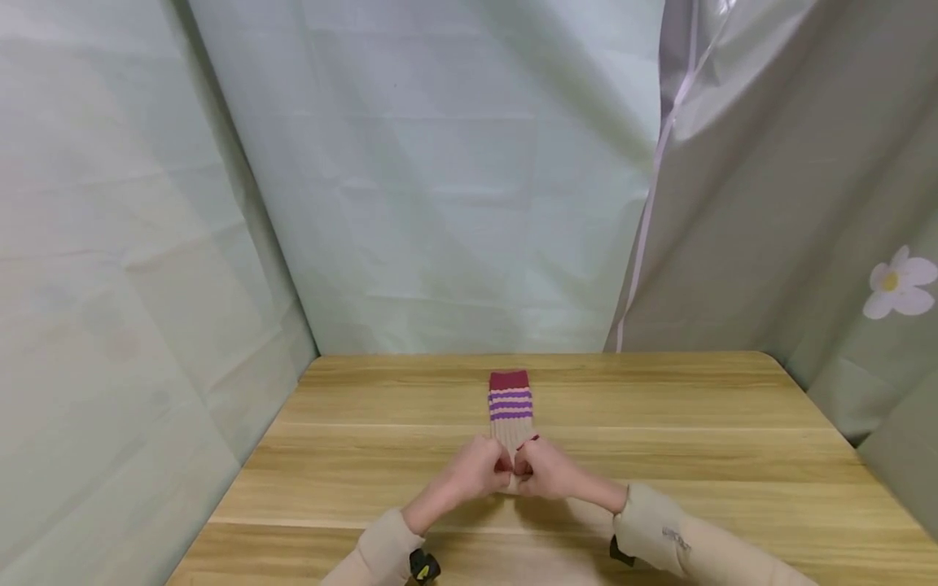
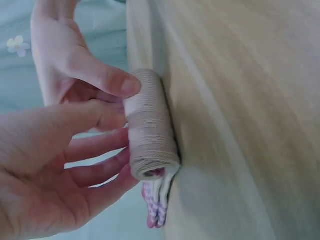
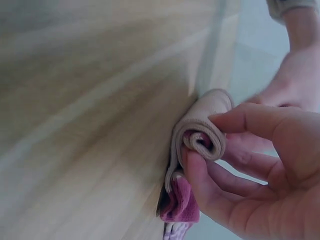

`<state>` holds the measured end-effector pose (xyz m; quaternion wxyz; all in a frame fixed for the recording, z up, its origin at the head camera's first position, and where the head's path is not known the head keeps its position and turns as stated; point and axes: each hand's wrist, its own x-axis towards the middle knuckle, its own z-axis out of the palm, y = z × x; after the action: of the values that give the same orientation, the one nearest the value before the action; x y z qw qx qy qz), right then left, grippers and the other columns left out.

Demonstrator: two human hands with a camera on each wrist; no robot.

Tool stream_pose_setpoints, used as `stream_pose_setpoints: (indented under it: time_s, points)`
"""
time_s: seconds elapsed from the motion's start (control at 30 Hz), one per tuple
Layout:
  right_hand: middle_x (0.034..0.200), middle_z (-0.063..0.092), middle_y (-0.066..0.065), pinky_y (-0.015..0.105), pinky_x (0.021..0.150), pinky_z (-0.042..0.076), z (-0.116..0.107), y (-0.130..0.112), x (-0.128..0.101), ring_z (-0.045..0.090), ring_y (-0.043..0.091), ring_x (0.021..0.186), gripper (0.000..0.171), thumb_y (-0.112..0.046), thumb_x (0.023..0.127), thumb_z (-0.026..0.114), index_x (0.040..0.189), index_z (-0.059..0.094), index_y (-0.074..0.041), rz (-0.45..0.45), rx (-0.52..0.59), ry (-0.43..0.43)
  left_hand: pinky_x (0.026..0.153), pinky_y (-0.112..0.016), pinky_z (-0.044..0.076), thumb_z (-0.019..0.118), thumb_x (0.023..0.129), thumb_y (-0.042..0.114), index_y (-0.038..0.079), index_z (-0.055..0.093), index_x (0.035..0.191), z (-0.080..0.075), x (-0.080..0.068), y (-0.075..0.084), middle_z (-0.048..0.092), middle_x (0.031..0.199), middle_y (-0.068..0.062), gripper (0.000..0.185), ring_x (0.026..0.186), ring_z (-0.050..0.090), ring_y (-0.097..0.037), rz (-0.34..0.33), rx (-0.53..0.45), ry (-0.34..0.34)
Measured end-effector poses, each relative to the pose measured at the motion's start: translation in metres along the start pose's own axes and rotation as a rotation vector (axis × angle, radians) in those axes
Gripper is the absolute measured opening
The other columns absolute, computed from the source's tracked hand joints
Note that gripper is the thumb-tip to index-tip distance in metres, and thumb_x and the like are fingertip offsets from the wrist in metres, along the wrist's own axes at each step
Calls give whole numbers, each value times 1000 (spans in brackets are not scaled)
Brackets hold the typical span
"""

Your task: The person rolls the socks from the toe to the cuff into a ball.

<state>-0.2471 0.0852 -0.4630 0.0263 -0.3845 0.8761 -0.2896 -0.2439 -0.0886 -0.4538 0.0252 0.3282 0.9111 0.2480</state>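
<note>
A pair of beige ribbed socks (image 1: 510, 427) lies on the table, stacked in layers. Their maroon cuffs and purple stripes stretch flat toward the far edge. The near end is wound into a tight beige roll (image 2: 150, 120), whose spiral with maroon inside shows in the right wrist view. My left hand (image 1: 479, 468) grips one end of this roll, thumb on the near side and fingers beyond. At the other end my right hand (image 1: 548, 470) pinches it between thumb and fingers. A maroon heel patch (image 3: 182, 200) sticks out beside the roll.
The wooden table (image 1: 352, 464) has pale seams running across it. Light green curtains (image 1: 469, 203) hang behind and at the sides, one with a white flower print (image 1: 900, 282). Both wrists carry small dark devices below the sleeves.
</note>
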Motion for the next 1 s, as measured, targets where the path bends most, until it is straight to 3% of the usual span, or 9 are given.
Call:
stream_pose_setpoints:
  time_s: [0.1, 0.17, 0.33, 0.57, 0.67, 0.8, 1.0]
  points:
    - [50, 34, -12, 9, 41, 19, -5, 5, 3, 24, -6, 44, 23, 9, 68, 66, 55, 53, -5, 21, 109, -54, 49, -9, 38, 76, 75, 2, 7, 74, 74, 0, 0, -2, 66, 64, 3, 5, 52, 42, 4, 23, 2, -35]
    - [50, 41, -11, 9, 41, 23, -8, 7, 5, 29, -6, 43, 16, 8, 70, 66, 58, 61, -1, 61, 166, -84, 55, -10, 42, 79, 70, 0, 7, 74, 78, 1, 2, -4, 69, 70, 2, 12, 57, 46, 3, 34, 16, -46]
    - [54, 50, -10, 13, 44, 30, -12, 9, 9, 39, -1, 48, 7, 2, 70, 68, 63, 68, 0, 189, 207, -103, 63, -13, 46, 85, 61, 1, 9, 69, 80, 4, 5, -9, 68, 76, 3, 26, 68, 51, 1, 14, 29, -51]
    - [66, 60, -4, 18, 45, 42, -12, 4, 9, 50, 6, 53, 6, 1, 70, 68, 66, 72, -1, 391, 307, -81, 55, -12, 40, 86, 64, 3, 9, 59, 72, 5, 8, -15, 55, 66, 7, 29, 61, 43, 2, -15, -53, -64]
    - [72, 63, -3, 21, 47, 47, -12, 3, 9, 53, 7, 55, 5, -1, 70, 69, 67, 72, -1, 433, 327, -72, 52, -12, 38, 85, 66, 2, 8, 60, 70, 5, 8, -16, 53, 64, 8, 26, 58, 41, 2, -20, -70, -71]
    - [61, 57, -6, 19, 44, 42, -12, 2, 7, 49, 4, 49, 12, -1, 72, 69, 60, 67, -2, 403, 315, -72, 52, -12, 40, 84, 67, 3, 7, 63, 69, 5, 8, -17, 58, 65, 6, 22, 56, 42, 3, -31, -77, -64]
    - [48, 41, -11, 16, 42, 25, -10, -1, 1, 33, 2, 45, 23, 0, 77, 69, 56, 62, -6, 282, 184, -25, 52, -12, 39, 85, 67, 3, 5, 67, 71, 4, 11, -20, 63, 67, 2, 19, 56, 42, 2, -21, -111, -57]
